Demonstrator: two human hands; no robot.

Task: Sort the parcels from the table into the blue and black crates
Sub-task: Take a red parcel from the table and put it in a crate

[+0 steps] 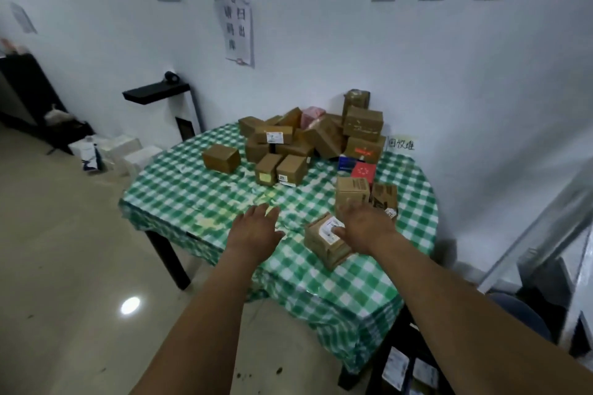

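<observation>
Two bare arms reach forward over a surface (192,189) draped in a glossy green-and-white checked cloth. The left hand (256,228) hovers flat above the cloth, fingers spread, holding nothing. The right hand (362,228) lies over a small labelled cardboard parcel (321,240) near the front edge, with its fingers extended and loose and its thumb across the white label, not curled round the box.

The parcel is a squat, taped brown box sitting skewed to the edge. Just behind it stand two upright brown cartons (351,192) and a red box (363,171). Against the wall is a loose heap of parcels (288,138), matte corrugated card with sharp corners, one of them pink. At bottom right, below the surface, sits what may be a dark crate (417,343) holding white packets.

The cloth looks slick, so lifting with slack fingers could let the parcel skid off the edge onto the shiny floor. Reaching farther back carelessly could knock over the upright cartons or set the heap sliding.
</observation>
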